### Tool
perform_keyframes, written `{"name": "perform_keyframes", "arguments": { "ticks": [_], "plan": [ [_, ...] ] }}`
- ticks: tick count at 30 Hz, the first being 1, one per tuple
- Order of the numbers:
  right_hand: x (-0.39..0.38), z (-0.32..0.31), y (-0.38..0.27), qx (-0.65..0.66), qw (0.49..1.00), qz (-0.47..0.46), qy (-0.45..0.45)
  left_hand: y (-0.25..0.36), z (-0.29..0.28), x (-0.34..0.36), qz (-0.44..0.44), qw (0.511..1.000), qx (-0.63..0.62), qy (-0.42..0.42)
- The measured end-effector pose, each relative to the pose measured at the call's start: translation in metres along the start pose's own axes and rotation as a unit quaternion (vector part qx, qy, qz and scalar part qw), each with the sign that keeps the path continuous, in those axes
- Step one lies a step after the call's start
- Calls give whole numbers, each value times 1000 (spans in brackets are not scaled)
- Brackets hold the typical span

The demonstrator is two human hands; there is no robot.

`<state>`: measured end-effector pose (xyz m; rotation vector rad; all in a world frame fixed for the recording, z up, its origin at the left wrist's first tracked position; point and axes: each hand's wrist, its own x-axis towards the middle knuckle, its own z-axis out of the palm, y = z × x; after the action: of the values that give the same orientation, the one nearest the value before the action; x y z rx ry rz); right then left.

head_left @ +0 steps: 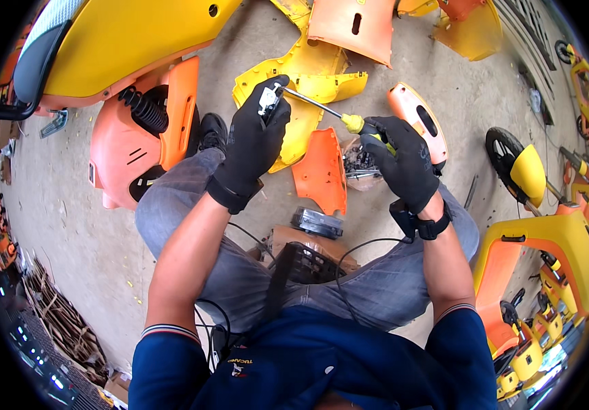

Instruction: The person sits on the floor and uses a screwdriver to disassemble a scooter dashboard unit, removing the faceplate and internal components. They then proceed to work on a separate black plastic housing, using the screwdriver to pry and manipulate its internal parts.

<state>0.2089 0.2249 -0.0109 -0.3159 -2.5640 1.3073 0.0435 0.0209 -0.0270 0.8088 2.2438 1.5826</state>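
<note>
In its black glove, my left hand (pixel 253 140) is closed around a small metal part (pixel 268 101) with a shiny, pale face, held up before me. My right hand (pixel 404 160), gloved in black too, grips a screwdriver (pixel 313 102) by its yellow-green handle. The long steel shaft points left, its tip at the small part; whether it sits in a screw I cannot tell. Below and behind the hands lie yellow plastic body panels (pixel 301 130) and an orange panel (pixel 323 171). A container of small dark hardware (pixel 359 162) is partly hidden by my right hand.
At the left stands a yellow and orange scooter body (pixel 130 41) with a black shock absorber (pixel 145 111). To the right are a wheel with a yellow fender (pixel 510 164) and a large yellow-orange shell (pixel 547 239). A clear-lidded box (pixel 317 223) sits between my knees; cables cross my lap.
</note>
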Motion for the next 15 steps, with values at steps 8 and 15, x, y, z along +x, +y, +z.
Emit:
{"name": "perform_keyframes", "arguments": {
  "ticks": [8,15],
  "plan": [
    [1,-7,-14,174,967,164,-91,-6,0,0,8,1000,-15,-15],
    [-1,-3,1,20,998,41,-49,-13,3,0,7,999,-33,-14]
  ]
}}
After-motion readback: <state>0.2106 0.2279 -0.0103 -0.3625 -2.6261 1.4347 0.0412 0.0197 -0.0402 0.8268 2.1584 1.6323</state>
